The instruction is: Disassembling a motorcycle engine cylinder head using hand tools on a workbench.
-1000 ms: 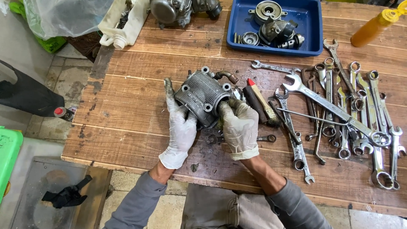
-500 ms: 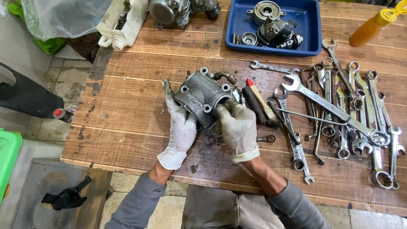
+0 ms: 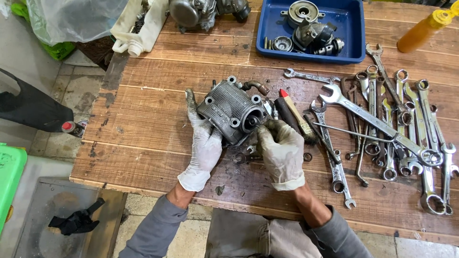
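The left hand (image 3: 204,143) cups the engine part (image 3: 233,111) from its left side, fingers spread along it — the part sits tilted on the table (image 3: 143,129). The right hand (image 3: 282,150) pinches at the part's round opening, fingertips closed together. Just right lie a brush (image 3: 297,116) and wrenches (image 3: 397,124); a blue tray (image 3: 267,28) sits behind.

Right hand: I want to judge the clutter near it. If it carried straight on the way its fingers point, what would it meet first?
The gloved right hand points up-left, fingertips already at the round bore of the grey finned metal engine block, so the block comes first. Whether they touch its rim is unclear.
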